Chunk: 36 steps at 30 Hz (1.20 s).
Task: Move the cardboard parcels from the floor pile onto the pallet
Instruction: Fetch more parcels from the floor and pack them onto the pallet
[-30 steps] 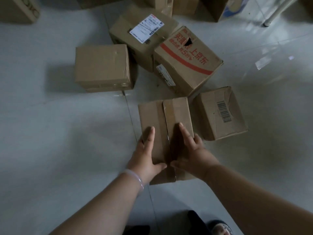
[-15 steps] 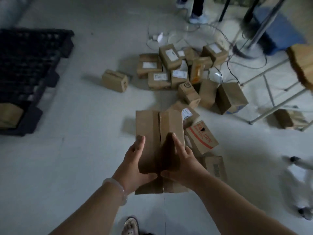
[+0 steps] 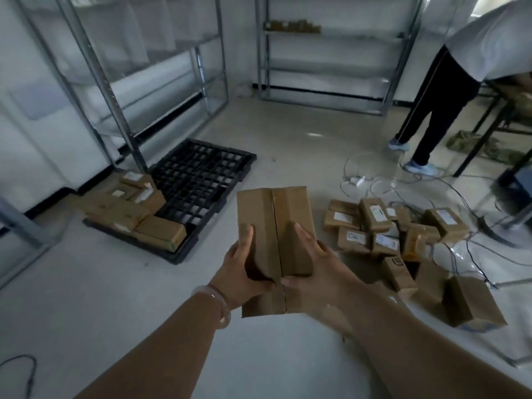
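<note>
Both hands carry a brown cardboard parcel (image 3: 273, 214) with a taped seam, held up in front of me above the floor. My left hand (image 3: 244, 272) grips its left near corner and my right hand (image 3: 313, 269) grips the right one, thumbs under the near edge. The black grid pallet (image 3: 201, 174) lies on the floor ahead to the left, with several parcels (image 3: 138, 208) stacked on its near left part. The floor pile of parcels (image 3: 397, 234) lies to the right.
Metal shelving racks (image 3: 121, 82) stand behind the pallet and along the back wall. A person in dark trousers (image 3: 437, 90) bends over a table at the far right. White and dark cables (image 3: 374, 182) trail across the floor behind the pile.
The parcel has been lifted off the floor with both hands, and my view has swung up from the pile to take in the pallet, the shelving and the person.
</note>
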Each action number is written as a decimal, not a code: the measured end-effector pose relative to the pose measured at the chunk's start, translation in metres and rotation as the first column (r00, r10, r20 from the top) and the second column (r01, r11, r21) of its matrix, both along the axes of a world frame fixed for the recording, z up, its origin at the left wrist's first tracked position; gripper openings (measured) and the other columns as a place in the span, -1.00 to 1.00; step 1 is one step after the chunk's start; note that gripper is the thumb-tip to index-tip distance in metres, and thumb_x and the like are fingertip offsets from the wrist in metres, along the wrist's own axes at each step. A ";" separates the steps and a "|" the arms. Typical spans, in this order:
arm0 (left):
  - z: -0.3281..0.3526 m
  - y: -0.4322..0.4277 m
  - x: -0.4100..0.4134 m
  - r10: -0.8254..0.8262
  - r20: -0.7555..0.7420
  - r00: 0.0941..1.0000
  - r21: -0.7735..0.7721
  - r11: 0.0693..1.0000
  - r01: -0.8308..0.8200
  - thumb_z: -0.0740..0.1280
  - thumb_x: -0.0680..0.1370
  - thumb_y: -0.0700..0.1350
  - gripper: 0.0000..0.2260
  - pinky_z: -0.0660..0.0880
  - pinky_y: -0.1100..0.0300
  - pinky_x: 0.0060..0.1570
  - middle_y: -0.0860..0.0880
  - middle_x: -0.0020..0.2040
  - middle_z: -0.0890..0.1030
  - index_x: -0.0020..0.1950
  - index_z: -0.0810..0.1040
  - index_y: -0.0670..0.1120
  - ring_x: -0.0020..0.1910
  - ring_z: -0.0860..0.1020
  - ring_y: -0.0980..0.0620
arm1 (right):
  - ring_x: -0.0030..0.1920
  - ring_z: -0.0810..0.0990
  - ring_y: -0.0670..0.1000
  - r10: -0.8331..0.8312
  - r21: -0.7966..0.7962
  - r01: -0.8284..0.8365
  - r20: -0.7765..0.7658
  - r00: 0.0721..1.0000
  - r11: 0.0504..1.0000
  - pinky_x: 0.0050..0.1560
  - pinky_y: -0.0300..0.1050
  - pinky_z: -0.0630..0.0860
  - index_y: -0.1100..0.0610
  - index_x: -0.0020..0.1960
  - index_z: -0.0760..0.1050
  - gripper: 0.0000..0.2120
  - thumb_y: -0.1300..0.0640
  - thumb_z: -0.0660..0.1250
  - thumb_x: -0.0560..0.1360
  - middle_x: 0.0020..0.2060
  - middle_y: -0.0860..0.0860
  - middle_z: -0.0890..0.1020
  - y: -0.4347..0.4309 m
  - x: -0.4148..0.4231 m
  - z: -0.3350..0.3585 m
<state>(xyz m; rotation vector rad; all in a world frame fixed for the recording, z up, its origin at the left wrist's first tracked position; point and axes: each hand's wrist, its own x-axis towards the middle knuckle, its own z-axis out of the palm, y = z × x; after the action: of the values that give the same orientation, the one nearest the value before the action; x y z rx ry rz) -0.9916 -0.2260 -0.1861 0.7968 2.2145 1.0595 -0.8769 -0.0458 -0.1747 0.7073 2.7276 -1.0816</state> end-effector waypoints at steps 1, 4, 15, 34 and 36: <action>0.008 -0.007 -0.010 0.022 0.000 1.000 0.019 1.000 -0.022 0.57 0.37 0.00 0.13 0.25 0.01 0.44 -0.03 0.48 0.15 0.57 -0.28 0.19 0.45 0.21 -0.05 | 0.49 0.26 0.12 0.017 0.021 -0.017 -0.022 1.000 1.000 0.39 0.14 0.38 -0.63 0.28 -0.43 0.12 -0.29 0.52 0.31 0.56 -0.05 0.10 -0.006 -0.011 0.008; 0.024 -0.020 -0.038 0.072 -0.009 0.997 0.060 0.996 -0.071 0.54 0.25 0.11 0.20 0.26 -0.07 0.46 -0.05 0.50 0.16 0.58 -0.30 0.16 0.48 0.21 -0.06 | 0.50 0.24 0.11 0.067 0.043 -0.063 -0.075 0.995 0.997 0.40 0.15 0.37 -0.69 0.18 -0.42 0.04 -0.32 0.48 0.34 0.56 -0.10 0.06 -0.020 -0.046 0.023; 0.017 -0.013 -0.162 0.195 0.027 0.981 0.002 0.981 -0.195 0.58 0.34 0.05 0.18 0.24 -0.06 0.47 -0.06 0.54 0.03 0.51 -0.36 0.23 0.50 0.15 -0.08 | 0.53 0.13 0.07 0.245 0.089 -0.242 -0.021 0.969 0.966 0.37 -0.04 0.20 -0.42 0.52 -0.23 -0.06 -0.31 0.40 0.44 0.56 -0.04 0.08 0.001 -0.200 0.017; 0.010 0.043 -0.410 0.434 0.028 0.901 -0.146 0.893 -0.426 0.56 0.37 0.06 0.18 0.26 -0.10 0.45 -0.02 0.57 -0.04 0.50 -0.41 0.27 0.53 0.11 -0.13 | 0.52 0.22 0.10 0.505 -0.062 -0.506 -0.037 0.863 0.860 0.39 0.05 0.33 -0.48 0.47 -0.24 -0.05 -0.24 0.44 0.44 0.58 -0.03 0.02 0.074 -0.503 0.003; 0.007 0.039 -0.442 0.444 0.023 0.896 -0.143 0.888 -0.436 0.57 0.37 0.06 0.18 0.26 -0.09 0.45 -0.03 0.58 -0.05 0.48 -0.42 0.29 0.53 0.11 -0.14 | 0.52 0.21 0.09 0.511 -0.053 -0.513 -0.038 0.858 0.857 0.42 0.06 0.31 -0.50 0.46 -0.24 -0.06 -0.26 0.44 0.43 0.58 -0.04 0.01 0.072 -0.538 0.002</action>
<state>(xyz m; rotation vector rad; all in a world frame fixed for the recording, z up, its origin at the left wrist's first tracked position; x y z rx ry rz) -1.4340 -0.1871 -0.1792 0.1990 2.4503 1.1017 -1.4149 0.0259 -0.1722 -0.0584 2.6435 -1.0299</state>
